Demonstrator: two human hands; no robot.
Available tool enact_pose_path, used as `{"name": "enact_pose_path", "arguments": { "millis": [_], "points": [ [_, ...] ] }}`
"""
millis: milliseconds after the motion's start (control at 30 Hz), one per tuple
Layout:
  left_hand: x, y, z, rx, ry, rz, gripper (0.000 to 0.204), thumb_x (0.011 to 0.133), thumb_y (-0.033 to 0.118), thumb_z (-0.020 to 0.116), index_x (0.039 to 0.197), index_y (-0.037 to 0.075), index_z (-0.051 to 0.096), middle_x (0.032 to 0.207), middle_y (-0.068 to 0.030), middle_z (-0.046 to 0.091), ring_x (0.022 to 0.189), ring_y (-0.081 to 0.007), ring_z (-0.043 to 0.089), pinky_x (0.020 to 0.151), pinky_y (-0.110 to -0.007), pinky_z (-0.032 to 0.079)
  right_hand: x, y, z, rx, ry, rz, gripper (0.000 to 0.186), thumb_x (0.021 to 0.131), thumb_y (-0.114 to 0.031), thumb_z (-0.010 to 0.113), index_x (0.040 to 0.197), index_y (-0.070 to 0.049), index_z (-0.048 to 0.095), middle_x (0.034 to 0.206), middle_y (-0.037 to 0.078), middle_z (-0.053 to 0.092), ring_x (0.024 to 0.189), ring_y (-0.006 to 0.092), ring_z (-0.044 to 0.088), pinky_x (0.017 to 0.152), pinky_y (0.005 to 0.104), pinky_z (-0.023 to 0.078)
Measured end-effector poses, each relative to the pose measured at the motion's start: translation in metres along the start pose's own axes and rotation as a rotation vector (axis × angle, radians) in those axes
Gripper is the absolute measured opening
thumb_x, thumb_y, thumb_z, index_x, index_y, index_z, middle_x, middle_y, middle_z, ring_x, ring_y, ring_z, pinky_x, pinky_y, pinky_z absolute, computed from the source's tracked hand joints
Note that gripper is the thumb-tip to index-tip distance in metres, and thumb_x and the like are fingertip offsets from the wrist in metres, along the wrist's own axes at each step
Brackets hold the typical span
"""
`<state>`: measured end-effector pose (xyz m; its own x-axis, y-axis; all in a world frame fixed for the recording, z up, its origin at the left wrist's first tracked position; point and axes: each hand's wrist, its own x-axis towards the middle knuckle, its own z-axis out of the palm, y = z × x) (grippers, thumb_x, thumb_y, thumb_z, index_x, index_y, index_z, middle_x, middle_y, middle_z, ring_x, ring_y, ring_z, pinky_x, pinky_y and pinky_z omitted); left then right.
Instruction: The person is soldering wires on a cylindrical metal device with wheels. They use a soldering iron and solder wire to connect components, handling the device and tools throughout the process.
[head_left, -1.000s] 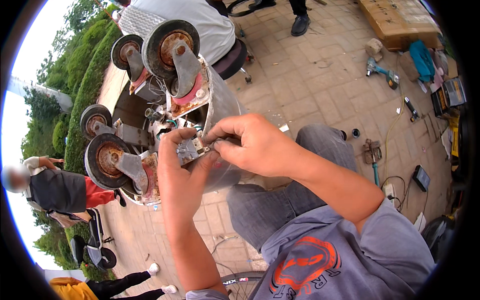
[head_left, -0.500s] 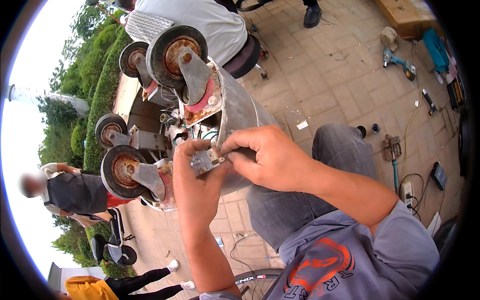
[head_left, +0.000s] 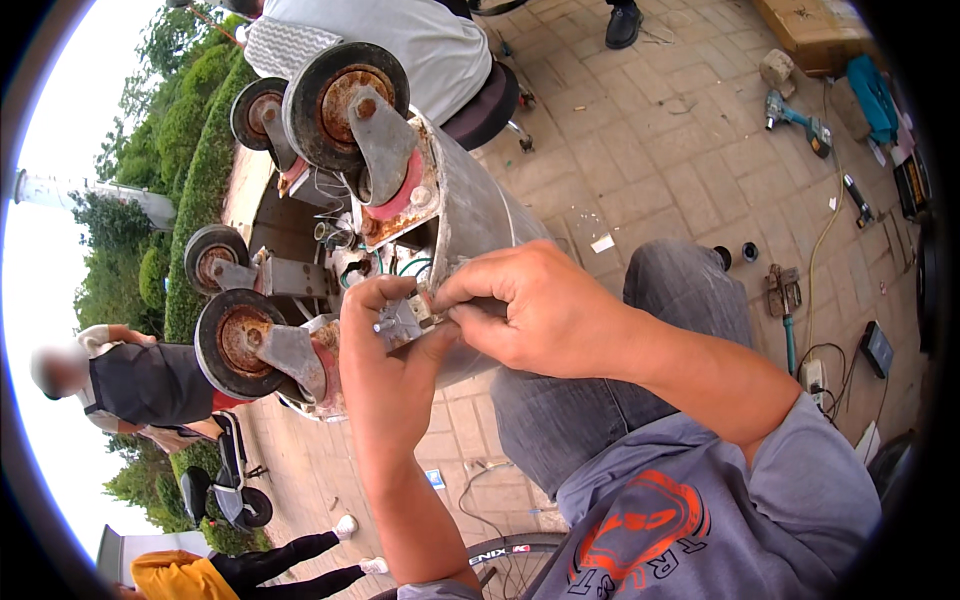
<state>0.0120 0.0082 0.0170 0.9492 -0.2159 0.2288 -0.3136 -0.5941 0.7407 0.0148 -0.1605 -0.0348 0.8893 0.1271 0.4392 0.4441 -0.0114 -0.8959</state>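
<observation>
A grey metal cylinder-like housing (head_left: 480, 195) lies on its side before me, with rusty caster wheels (head_left: 347, 107) on its underside facing left. At its open end, by some green wires (head_left: 413, 267), my left hand (head_left: 390, 385) closes thumb and fingers around a small silvery metal part (head_left: 400, 322) with a short stud sticking out. My right hand (head_left: 530, 310) pinches at the edge of that part, beside the housing's rim. What the right fingertips grip is too small and too covered to make out.
A person in a light shirt sits on a stool (head_left: 485, 108) behind the housing. On the paving to the right lie a cordless drill (head_left: 798, 124), a hammer (head_left: 858, 200), a clamp-like tool (head_left: 784, 300) and a power strip (head_left: 815, 378). A bicycle wheel (head_left: 500, 552) is near my lap.
The housing and both hands have shifted very slightly left in the view. Both grips look the same.
</observation>
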Motion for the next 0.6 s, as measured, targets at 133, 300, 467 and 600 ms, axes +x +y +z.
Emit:
{"name": "enact_pose_path", "arguments": {
  "millis": [133,300,467,600],
  "points": [
    [0.0003,0.0027,0.0009,-0.014,0.001,-0.023,0.045,0.075,-0.005,0.076,0.114,0.002,0.053,0.107,-0.0038,0.056,0.094,-0.0119,0.055,0.074,-0.027,0.051,-0.0016,0.0014,0.0072,0.082,0.118,-0.034,0.018,0.079,-0.006,0.060,0.090,0.005,0.068,0.076,0.023,0.065,0.071,0.0405,0.064,0.064,0.0427,0.051],
    [0.0001,0.0031,0.0007,-0.010,-0.001,-0.020,0.045,0.075,-0.004,0.076,0.113,0.002,0.053,0.107,-0.0039,0.056,0.094,-0.0120,0.055,0.074,-0.027,0.051,-0.0016,0.0000,0.0042,0.039,0.084,-0.051,0.018,0.078,-0.006,0.061,0.091,0.004,0.069,0.077,0.023,0.065,0.072,0.0405,0.064,0.065,0.0433,0.051],
    [-0.0001,0.0017,0.0006,0.017,0.009,-0.009,0.044,0.075,-0.004,0.076,0.113,0.002,0.054,0.106,-0.0050,0.057,0.094,-0.0125,0.055,0.075,-0.027,0.050,-0.0029,0.0018,0.0060,0.022,0.096,-0.067,0.019,0.079,-0.007,0.062,0.091,0.004,0.069,0.078,0.023,0.066,0.073,0.0402,0.065,0.065,0.0432,0.051],
    [0.0004,0.0033,0.0008,0.058,0.016,0.012,0.044,0.075,-0.003,0.076,0.113,0.001,0.055,0.107,-0.0052,0.057,0.094,-0.0126,0.055,0.075,-0.027,0.050,-0.0021,0.0026,0.0056,0.039,0.106,-0.075,0.018,0.079,-0.007,0.062,0.091,0.004,0.069,0.079,0.022,0.066,0.073,0.0397,0.065,0.066,0.0428,0.051]
  ]
}}
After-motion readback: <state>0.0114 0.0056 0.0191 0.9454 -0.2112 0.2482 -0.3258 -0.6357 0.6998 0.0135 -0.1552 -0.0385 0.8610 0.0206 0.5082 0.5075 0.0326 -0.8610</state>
